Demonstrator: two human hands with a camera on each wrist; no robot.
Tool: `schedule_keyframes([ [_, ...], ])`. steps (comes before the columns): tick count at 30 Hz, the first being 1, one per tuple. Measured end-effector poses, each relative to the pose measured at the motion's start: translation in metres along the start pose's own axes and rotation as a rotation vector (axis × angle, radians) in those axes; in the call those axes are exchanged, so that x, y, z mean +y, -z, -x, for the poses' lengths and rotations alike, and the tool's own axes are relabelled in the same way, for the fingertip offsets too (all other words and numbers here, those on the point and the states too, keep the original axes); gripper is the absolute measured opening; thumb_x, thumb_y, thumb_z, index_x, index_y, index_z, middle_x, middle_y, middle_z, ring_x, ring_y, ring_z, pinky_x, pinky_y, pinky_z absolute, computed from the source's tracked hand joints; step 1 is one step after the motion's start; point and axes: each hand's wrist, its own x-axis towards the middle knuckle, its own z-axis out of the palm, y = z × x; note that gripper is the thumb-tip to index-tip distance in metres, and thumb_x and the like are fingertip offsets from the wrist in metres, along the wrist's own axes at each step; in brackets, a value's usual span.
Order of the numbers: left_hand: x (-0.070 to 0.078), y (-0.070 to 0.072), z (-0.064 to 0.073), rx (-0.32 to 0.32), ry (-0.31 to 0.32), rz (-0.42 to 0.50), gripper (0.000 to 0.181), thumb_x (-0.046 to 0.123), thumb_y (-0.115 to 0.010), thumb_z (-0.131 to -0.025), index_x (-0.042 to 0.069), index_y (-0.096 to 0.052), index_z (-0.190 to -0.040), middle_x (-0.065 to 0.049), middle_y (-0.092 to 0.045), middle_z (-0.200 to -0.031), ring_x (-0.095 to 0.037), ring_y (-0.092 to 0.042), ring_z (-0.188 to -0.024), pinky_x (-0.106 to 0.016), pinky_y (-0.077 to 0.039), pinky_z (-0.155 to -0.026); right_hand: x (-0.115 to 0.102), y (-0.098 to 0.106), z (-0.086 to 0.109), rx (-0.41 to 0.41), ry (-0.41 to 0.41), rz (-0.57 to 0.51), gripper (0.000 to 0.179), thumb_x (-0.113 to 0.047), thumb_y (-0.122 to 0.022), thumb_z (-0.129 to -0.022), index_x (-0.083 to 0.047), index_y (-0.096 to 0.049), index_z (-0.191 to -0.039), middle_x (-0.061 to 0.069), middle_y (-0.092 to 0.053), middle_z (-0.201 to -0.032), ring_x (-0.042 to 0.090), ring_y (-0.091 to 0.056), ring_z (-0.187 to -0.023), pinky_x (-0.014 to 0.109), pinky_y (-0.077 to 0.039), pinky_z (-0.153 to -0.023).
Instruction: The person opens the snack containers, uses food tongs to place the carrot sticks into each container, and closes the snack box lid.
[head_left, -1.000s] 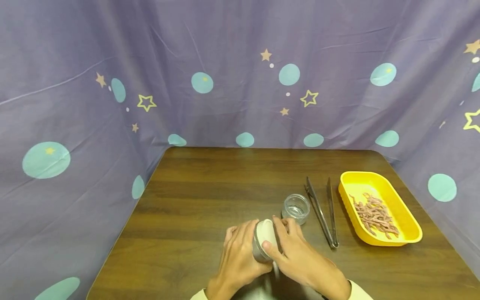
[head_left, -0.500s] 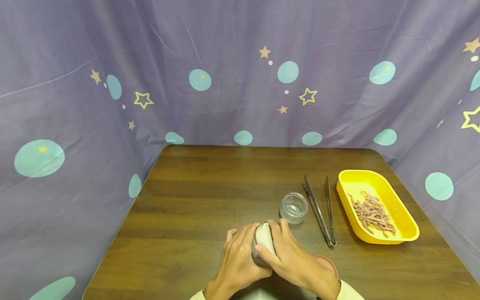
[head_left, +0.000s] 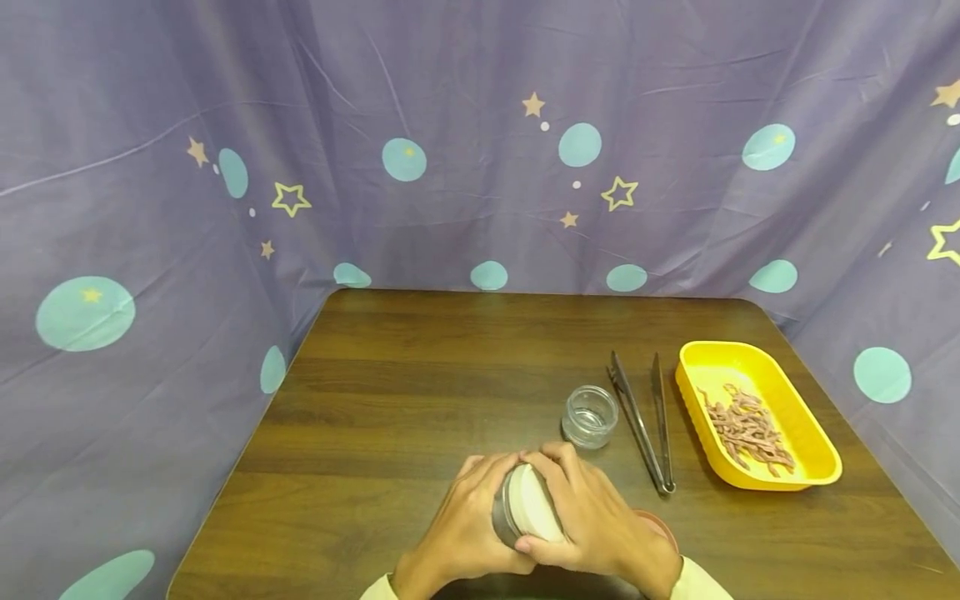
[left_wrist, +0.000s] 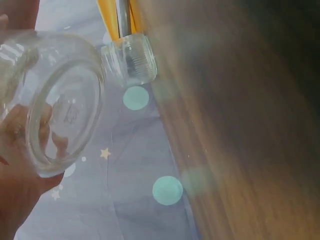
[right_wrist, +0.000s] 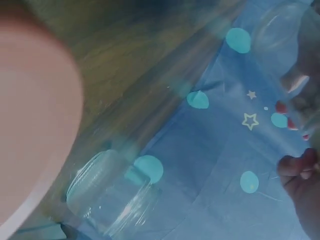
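Note:
A clear glass jar [head_left: 501, 515], tipped sideways, is held up near the table's front edge; its round base shows in the left wrist view [left_wrist: 70, 115]. My left hand [head_left: 459, 527] grips the jar around its side. Curled over the cream lid [head_left: 534, 507] at its mouth is my right hand [head_left: 594, 518], thumb along the near edge. Whether the lid sits fully on the rim cannot be told. A second glass jar [head_left: 590, 418] stands uncovered just beyond the hands. Partly behind my right wrist lies a pinkish round disc [head_left: 657, 527], large and close in the right wrist view [right_wrist: 35, 125].
Metal tongs [head_left: 637, 427] lie spread on the wooden table [head_left: 420, 375], right of the second jar. Farther right is a yellow tray [head_left: 727, 360] holding brown strips [head_left: 750, 435]. A purple patterned curtain [head_left: 465, 208] surrounds the table's back and sides.
Both hands have come slightly lower with the jar, and the right hand's grip on the lid has turned a little. The pinkish disc has come into sight beside the right wrist.

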Motion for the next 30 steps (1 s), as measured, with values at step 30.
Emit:
schedule_keyframes([
  [30,-0.011,-0.006,0.002,0.011,0.084,-0.163,0.092,0.042,-0.083,-0.044,0.013,-0.050,-0.125,0.005,-0.060,-0.116,-0.009,-0.057,-0.103,-0.032,-0.040,-0.088,-0.005,-0.014,0.000,-0.159,-0.297,-0.068,0.065,-0.053,-0.051,-0.086,-0.015,-0.039,-0.138,0.004,-0.044,-0.119,0.003,-0.049,-0.076,0.014,-0.040,-0.055],
])
